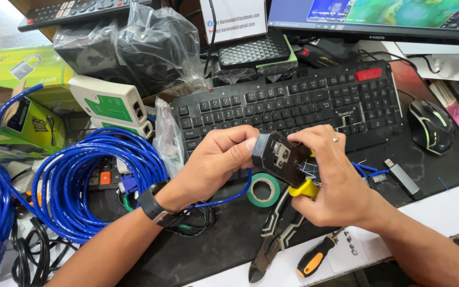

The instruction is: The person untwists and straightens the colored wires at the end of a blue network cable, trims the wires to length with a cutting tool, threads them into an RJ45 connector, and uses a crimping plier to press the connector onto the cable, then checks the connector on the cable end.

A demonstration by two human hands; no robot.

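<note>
Centrally, crimping tool: the black crimping tool (281,156) is held up over the front edge of the keyboard (293,103), its head between the fingertips of both hands and its yellow-tipped handle (305,188) pointing down into the right palm.
Blue cable end: the blue network cable (224,199) runs from under the left hand toward the tool; fine loose wires show just beside the tool's right side, against the right fingers.
Left hand: the left hand (216,159), with a dark watch (155,207) on the wrist, has its fingers curled narrow, thumb and forefinger pinched on the left face of the tool head.
Right hand: the right hand (331,175) is closed around the tool from the right, fingers wrapped on the head, a ring on one finger.
Surface: a dark desk mat (431,165) covers the desk; a white strip runs along the front edge.
Below the hands: a green tape roll (264,190) lies flat just under the tool; pliers (273,239) and an orange-handled screwdriver (314,258) lie near the front edge.
Left side: coils of blue cable (75,180) lie toward the left edge, near a white-and-green cable tester (110,103) and green boxes.
Right side: a black mouse (431,126) and a USB stick (402,177) lie toward the right edge.
Back: a monitor (378,16) stands along the back edge behind the keyboard, with plastic-wrapped black items (134,45) at the back left.
</note>
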